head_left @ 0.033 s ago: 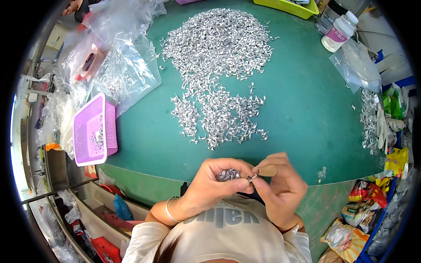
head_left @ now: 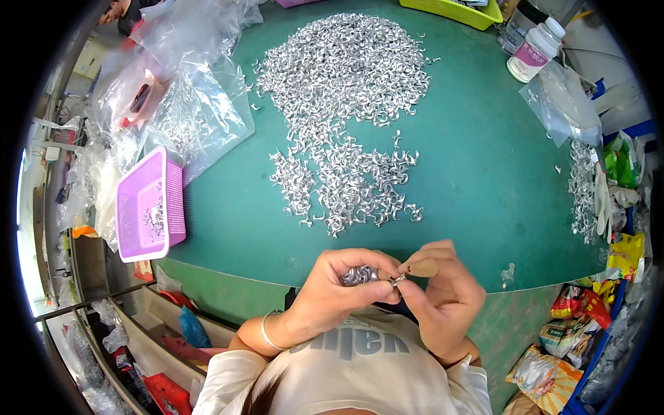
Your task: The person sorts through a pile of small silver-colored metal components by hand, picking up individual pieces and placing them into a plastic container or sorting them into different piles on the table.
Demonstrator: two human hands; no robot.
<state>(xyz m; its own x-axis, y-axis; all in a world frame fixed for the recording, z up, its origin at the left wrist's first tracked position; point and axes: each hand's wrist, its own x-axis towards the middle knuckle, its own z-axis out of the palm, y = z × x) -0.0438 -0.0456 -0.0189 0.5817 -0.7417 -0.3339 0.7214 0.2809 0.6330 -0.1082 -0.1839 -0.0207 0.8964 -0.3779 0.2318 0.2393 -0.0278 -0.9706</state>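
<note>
From the camera on my head, I see my left hand [head_left: 332, 290] closed around a small bunch of shiny metal clips [head_left: 358, 275]. My right hand [head_left: 439, 294] pinches one little clip [head_left: 399, 279] at its fingertips, touching the bunch. Both hands are near me, just over the near edge of the green desk [head_left: 484, 194]. A very big pile of loose clips [head_left: 346, 104] lies farther away on the desk, so I think most of the work is left. The purple basket [head_left: 149, 204] on the left holds only a few pieces.
</note>
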